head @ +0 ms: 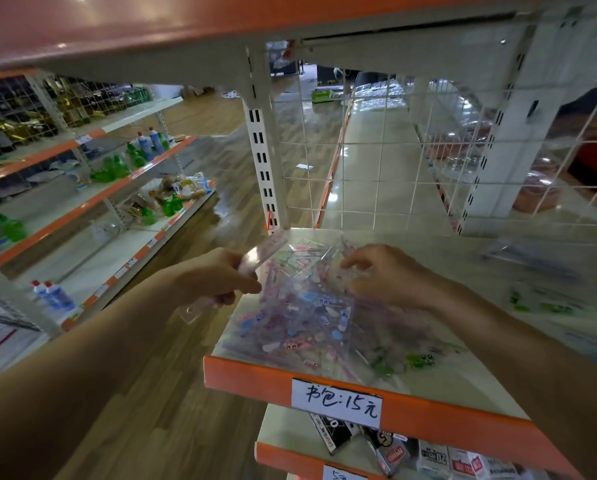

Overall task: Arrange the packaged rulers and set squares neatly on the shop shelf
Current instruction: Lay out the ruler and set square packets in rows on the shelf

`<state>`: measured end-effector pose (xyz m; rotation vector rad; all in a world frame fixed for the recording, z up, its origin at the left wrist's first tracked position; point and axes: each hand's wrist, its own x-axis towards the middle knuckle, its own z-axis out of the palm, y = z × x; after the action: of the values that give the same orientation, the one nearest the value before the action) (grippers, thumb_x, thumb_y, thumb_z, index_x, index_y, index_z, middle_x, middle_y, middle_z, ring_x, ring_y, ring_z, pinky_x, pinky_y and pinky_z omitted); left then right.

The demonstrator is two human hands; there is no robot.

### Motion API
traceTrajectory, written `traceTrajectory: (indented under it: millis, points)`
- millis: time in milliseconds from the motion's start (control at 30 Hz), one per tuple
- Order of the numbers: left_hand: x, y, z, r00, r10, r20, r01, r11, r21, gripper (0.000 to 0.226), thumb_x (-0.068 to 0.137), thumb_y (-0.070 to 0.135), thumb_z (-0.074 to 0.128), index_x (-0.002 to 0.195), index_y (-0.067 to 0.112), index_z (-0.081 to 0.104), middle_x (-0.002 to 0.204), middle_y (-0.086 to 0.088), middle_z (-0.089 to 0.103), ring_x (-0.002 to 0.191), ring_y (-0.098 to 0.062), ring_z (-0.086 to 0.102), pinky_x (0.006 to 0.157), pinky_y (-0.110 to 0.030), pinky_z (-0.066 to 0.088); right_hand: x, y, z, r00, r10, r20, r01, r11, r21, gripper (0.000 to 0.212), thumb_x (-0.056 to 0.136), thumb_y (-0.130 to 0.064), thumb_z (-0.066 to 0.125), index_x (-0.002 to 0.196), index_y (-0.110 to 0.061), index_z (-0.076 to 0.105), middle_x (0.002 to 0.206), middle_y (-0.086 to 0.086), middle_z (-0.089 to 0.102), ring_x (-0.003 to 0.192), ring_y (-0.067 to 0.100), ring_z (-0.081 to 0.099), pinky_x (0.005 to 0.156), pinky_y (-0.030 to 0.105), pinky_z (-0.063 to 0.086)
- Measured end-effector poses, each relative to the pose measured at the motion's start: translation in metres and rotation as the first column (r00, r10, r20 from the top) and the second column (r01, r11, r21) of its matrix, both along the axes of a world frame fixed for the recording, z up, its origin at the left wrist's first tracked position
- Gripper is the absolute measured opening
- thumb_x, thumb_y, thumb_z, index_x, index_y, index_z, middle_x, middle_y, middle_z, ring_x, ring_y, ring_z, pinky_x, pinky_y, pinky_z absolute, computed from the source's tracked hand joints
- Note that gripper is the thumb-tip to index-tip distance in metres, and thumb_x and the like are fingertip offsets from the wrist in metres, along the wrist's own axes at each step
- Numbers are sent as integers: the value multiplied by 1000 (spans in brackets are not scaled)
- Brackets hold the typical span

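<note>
Head view: left hand (217, 278), right hand (390, 275) pinch blurred, overlapping clear packets (304, 313).

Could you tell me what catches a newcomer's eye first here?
A jumbled pile of clear printed ruler packets lies on the shelf; the right hand pinches at it, the left hand holds one packet beside the shelf's left edge. Below, a handwritten price label sits on the orange shelf edge.

A clear packaged ruler (191, 311) sticks out tilted from both sides of the left hand's (217, 275) grip, beyond the shelf's (255, 375) left end. Just right of that grip, a loose heap of ruler and set-square packets (307, 317), printed pink and blue, lies flat on the shelf. The right hand (383, 275) pinches its far edge.
</note>
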<state>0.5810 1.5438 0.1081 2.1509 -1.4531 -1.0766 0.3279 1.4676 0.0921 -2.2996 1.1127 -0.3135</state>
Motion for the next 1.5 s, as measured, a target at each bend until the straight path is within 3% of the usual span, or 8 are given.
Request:
traceTrajectory:
  millis: [200, 400, 600, 800, 1000, 1100, 1300, 1500]
  points:
    - [3, 6, -8, 996, -64, 67, 52, 984, 171, 17, 83, 19, 71, 96, 14, 63, 83, -8, 67, 63, -13, 59, 55, -26, 47, 0, -9, -4, 952, 24, -306, 1, 997, 80, 47, 92, -38, 53, 136, -20, 50, 143, 6, 46, 126, 23, 47, 100, 31, 40]
    - [12, 3, -8, 996, -53, 65, 40, 982, 186, 20, 82, 15, 71, 99, 11, 63, 91, -9, 69, 65, -13, 62, 53, -24, 48, 13, -12, 4, 991, 69, -115, -57, 993, 104, 42, 94, -30, 54, 135, -18, 51, 140, 2, 49, 125, 19, 48, 97, 27, 38]
    - [13, 1, -11, 998, -50, 44, 44, 991, 128, 15, 83, 16, 70, 95, 10, 63, 78, -3, 67, 60, -11, 62, 51, -24, 47, 17, -54, -17, 937, -65, -343, 99, 992, 82, 29, 99, -32, 38, 108, -18, 62, 114, 4, 59, 113, 22, 50, 89, 30, 38]
    - [8, -18, -7, 998, -13, 62, 15, 1000, -18, 17, 84, 20, 68, 97, 12, 62, 78, -5, 64, 59, -11, 59, 54, -23, 47, 13, -28, 16, 979, 68, -190, -30, 980, 197, 38, 100, -29, 43, 133, -14, 53, 140, 1, 50, 127, 19, 47, 107, 32, 33]
    - [11, -60, -9, 982, 89, 169, -44, 967, -250, 16, 83, 6, 64, 98, 2, 61, 74, -6, 58, 55, -14, 54, 42, -19, 45, -42, -9, 32, 866, 76, -494, 8, 986, 165, 71, 85, -52, 60, 145, -23, 35, 146, 0, 42, 129, 15, 44, 107, 28, 35]
    - [9, -81, -19, 974, -3, 225, 48, 980, -193, 16, 82, 9, 65, 97, 6, 63, 86, -8, 62, 66, -20, 61, 60, -30, 57, -45, 9, 25, 762, 162, -627, 17, 963, 270, 98, 70, -62, 69, 149, -29, 21, 154, -6, 27, 138, 18, 32, 113, 37, 29]
    - [3, -97, -23, 946, -140, 292, 158, 987, -39, 8, 83, 17, 69, 84, 14, 62, 70, 0, 58, 56, -11, 52, 39, -13, 43, -42, 22, 1, 774, 32, -632, 25, 996, 80, 90, 66, -52, 76, 141, -33, 30, 113, -5, 37, 105, 17, 47, 79, 29, 45]
    - [9, -99, -24, 993, -54, 110, 59, 998, -37, 13, 82, 10, 67, 93, 3, 65, 67, -5, 58, 52, -13, 52, 37, -16, 41, -49, 17, -1, 896, -59, -440, 87, 995, 44, 69, 79, -41, 71, 140, -27, 41, 110, -8, 45, 99, 7, 47, 76, 16, 37]
